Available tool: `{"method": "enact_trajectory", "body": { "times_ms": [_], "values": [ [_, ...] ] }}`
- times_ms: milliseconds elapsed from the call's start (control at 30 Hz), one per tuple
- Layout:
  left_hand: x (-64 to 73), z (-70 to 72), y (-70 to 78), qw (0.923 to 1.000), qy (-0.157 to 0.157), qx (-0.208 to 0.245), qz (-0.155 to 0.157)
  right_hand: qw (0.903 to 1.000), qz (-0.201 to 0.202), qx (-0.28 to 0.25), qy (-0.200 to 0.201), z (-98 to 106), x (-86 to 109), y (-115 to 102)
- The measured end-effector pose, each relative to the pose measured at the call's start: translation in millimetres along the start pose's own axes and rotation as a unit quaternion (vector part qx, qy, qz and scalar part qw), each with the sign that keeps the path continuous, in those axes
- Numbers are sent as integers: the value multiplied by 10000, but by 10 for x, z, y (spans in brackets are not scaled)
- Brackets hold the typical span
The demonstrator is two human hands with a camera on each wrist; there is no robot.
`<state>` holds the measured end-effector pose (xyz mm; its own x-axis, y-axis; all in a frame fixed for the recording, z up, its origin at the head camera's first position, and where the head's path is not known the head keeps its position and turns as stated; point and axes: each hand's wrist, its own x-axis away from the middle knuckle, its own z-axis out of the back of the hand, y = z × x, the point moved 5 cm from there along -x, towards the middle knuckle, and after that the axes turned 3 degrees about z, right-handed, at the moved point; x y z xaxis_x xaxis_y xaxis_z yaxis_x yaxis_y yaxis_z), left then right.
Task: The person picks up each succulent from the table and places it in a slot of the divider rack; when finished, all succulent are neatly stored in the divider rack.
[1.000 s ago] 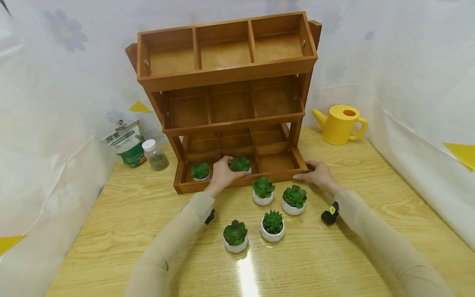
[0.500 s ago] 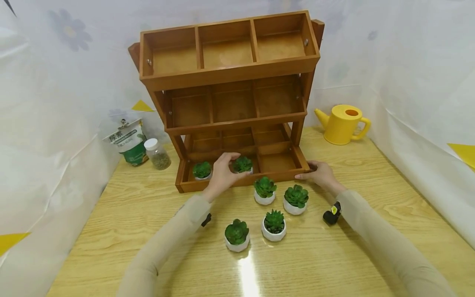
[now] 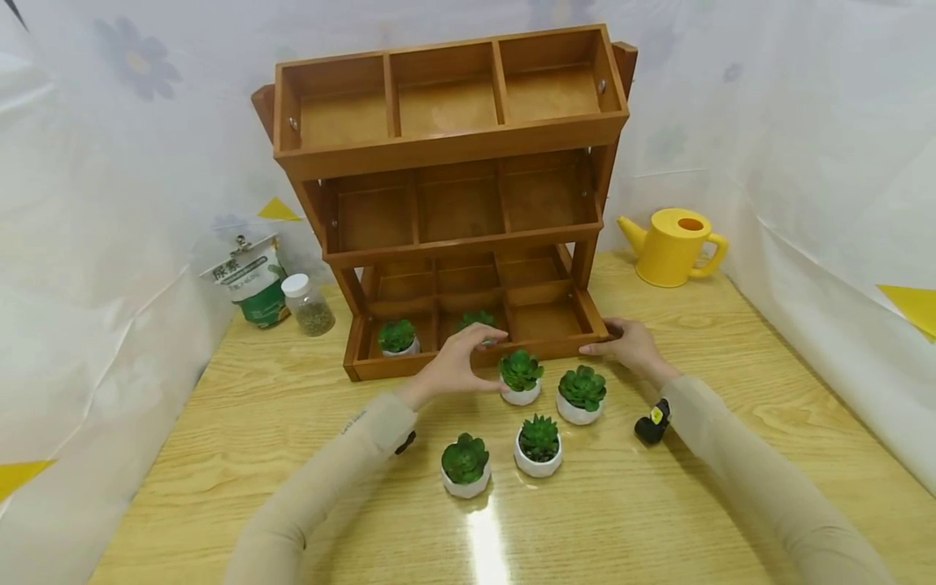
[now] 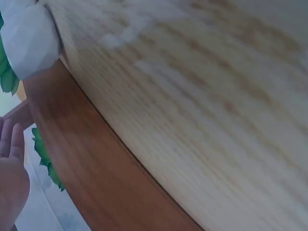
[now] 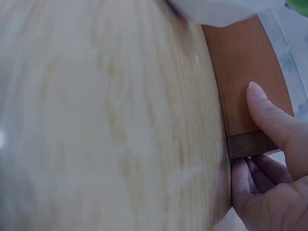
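Note:
My left hand (image 3: pixel 455 366), thumb and fingers spread apart, reaches toward a potted succulent (image 3: pixel 520 378) in front of the wooden plant stand (image 3: pixel 468 244). Its thumb tip is right at the white pot (image 4: pixel 31 43). Behind that hand, a succulent (image 3: pixel 477 318) in the bottom tier's middle compartment is partly hidden; another succulent (image 3: pixel 398 336) sits in the left compartment. My right hand (image 3: pixel 630 348) grips the stand's front right corner, thumb on the front board (image 5: pixel 240 77) and fingers curled at its end. Nearer me stand more succulents: right (image 3: pixel 581 394), middle (image 3: pixel 538 444) and left (image 3: pixel 465 465).
A yellow watering can (image 3: pixel 671 247) stands at the back right of the wood-grain table (image 3: pixel 621 520). Left of the stand are a clear jar with a white lid (image 3: pixel 308 306) and a clipped green-and-white bag (image 3: pixel 252 284). White sheeting (image 3: pixel 819 146) surrounds the table.
My left hand has let go of the succulent in the middle compartment and moved forward and right to the succulent in front of the stand. My right hand stays at the corner.

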<state>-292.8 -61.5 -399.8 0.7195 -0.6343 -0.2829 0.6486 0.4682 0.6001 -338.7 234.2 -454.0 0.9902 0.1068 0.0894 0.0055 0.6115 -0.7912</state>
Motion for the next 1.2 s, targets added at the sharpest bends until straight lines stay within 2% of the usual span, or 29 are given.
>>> {"method": "enact_trajectory", "body": {
  "times_ms": [167, 433, 567, 900, 1200],
  "values": [
    [7, -82, -6, 9992, -331, -49, 213, 10000, -44, -3, -19, -4, 14, -16],
    [-10, -157, -16, 9972, -549, -60, 499, 10000, -8, 36, 42, 11, 23, -32],
    [-33, -214, -14, 9962, -683, -158, 513, 10000, 16, 48, 56, 20, 22, -27],
    [-72, -288, -9, 9942, -833, -393, 546, 9999, 50, 42, 96, 11, 8, -14],
    [-82, -311, 0, 9930, -900, -313, 693, 9999, 126, 9, 101, 6, 9, 3]
  ]
}}
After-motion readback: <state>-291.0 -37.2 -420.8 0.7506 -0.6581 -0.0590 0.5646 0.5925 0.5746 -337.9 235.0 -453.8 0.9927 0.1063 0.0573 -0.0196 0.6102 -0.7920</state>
